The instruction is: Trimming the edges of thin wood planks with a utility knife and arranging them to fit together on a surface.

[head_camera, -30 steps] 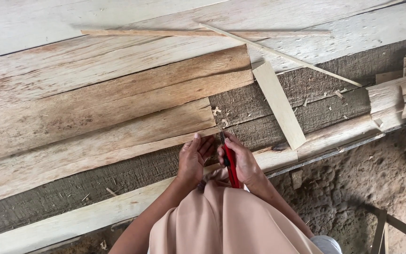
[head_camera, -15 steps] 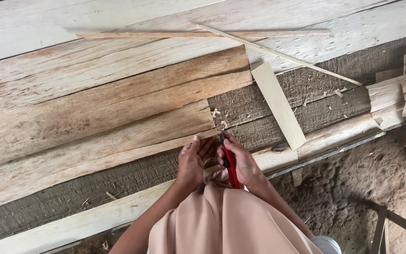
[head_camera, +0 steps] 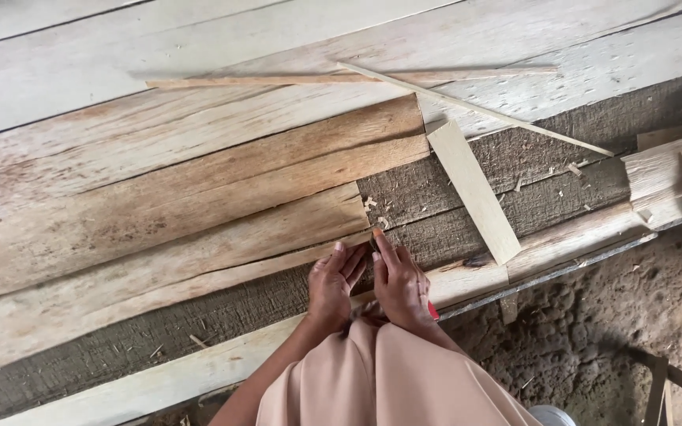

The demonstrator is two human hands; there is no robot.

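Left hand (head_camera: 333,284) flat, fingers together | right hand (head_camera: 400,285) now covers red-handled tool (head_camera: 432,311), forefinger extended | both remain at plank (head_camera: 199,237) end; work unadvanced.

- Rough wooden planks (head_camera: 159,197), pale and weathered, lie side by side across most of the view.
- Darker grey boards (head_camera: 515,197) show between them, littered with chips.
- Bare brown earth floor (head_camera: 593,331) lower right, in soft, probably natural, light.

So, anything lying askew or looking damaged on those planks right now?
A flat pale wooden slat lies diagonally across the dark grey weathered boards, and a thin wooden strip crosses them at an angle. Small wood chips are scattered near both hands.
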